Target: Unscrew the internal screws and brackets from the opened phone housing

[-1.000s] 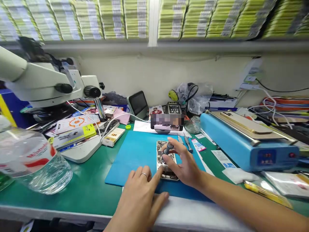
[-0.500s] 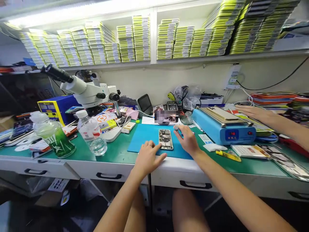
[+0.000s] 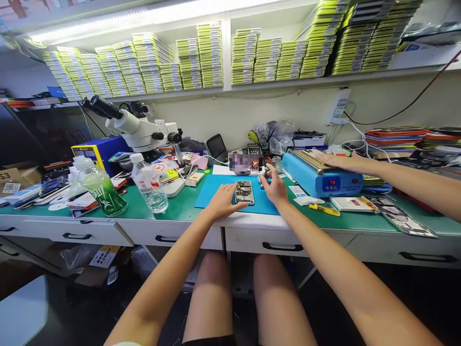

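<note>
An opened smartphone with its inner parts bare lies on a blue mat. My left hand rests flat at the phone's left side, fingers stretched out and thumb reaching along its bottom edge. It holds nothing. Just right of the phone, my right hand is closed with thumb and fingers around a small dark hand tool. The fingers partly cover this tool, so its exact kind is unclear. It is apart from the phone.
A co-worker's hand lies on the blue heating plate, whose display reads 78. A yellow pen-like tool lies before it. Two bottles, a green one and a clear one, and a microscope stand left.
The co-worker's hand has moved left onto the heating plate. My right hand has turned, showing more of the dark tool. My view has shifted; the phone stays on the mat.
</note>
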### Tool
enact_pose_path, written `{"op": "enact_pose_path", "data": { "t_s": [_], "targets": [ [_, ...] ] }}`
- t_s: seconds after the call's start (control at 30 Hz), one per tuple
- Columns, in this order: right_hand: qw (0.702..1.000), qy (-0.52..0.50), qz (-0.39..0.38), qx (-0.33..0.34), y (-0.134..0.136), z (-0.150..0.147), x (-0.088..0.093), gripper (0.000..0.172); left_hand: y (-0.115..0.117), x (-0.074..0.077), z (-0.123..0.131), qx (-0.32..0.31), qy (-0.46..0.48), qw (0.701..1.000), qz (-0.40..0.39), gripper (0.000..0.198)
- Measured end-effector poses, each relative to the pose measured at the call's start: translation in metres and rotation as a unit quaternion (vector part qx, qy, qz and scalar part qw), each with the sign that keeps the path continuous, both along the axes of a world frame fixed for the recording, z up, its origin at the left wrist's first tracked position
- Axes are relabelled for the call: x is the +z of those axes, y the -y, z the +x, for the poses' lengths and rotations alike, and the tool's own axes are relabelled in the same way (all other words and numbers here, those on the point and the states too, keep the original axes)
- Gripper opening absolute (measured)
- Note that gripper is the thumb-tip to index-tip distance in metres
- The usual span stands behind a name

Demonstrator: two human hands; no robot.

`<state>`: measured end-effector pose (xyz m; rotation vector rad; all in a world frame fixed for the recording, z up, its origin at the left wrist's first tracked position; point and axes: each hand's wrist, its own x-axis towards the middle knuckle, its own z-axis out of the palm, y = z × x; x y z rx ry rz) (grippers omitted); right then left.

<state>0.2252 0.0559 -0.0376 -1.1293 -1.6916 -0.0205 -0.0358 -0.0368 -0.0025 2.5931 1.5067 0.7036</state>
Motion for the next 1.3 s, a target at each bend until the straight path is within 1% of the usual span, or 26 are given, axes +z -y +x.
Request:
{"op": "enact_pose_path", "data": {
  "t_s": [0.1,0.2,0.3,0.4,0.6,0.73,0.87,1.03,1.3],
  "targets": [
    [1.000,-0.010,0.003,-0.004,-0.002,0.002,-0.001,0.040,-0.014,0.002,0.000,-0.023,0.001,1.000,0.002,0.051],
    [1.000,-0.017,0.006,-0.001,-0.004,0.004,-0.001,0.039,-0.021,-0.004,0.000,-0.031,0.007,0.999,0.005,0.051],
    [1.000,-0.023,0.010,0.005,-0.005,0.005,-0.003,0.039,-0.024,-0.011,0.000,-0.027,0.019,0.999,0.006,0.052],
    [0.999,-0.033,0.014,0.013,-0.005,0.005,-0.004,0.039,-0.025,-0.016,-0.002,-0.017,0.029,0.999,0.001,0.052],
    [0.997,-0.067,0.016,0.040,-0.006,0.004,-0.003,0.040,-0.027,-0.018,-0.004,0.010,0.045,0.999,-0.015,0.052],
    [0.995,-0.088,0.018,0.044,-0.007,0.005,-0.003,0.040,-0.027,-0.018,-0.006,0.017,0.053,0.998,-0.022,0.052],
    [0.994,-0.104,0.023,0.033,-0.007,0.009,0.000,0.039,-0.026,-0.017,-0.006,0.020,0.056,0.998,-0.025,0.051],
    [0.991,-0.130,0.027,-0.008,-0.004,0.018,0.005,0.040,-0.024,-0.015,-0.005,0.009,0.056,0.998,-0.022,0.049],
    [0.993,-0.106,-0.014,-0.043,0.002,0.021,0.007,0.037,-0.025,-0.017,-0.005,0.017,0.077,0.996,-0.030,0.049]
  ]
}}
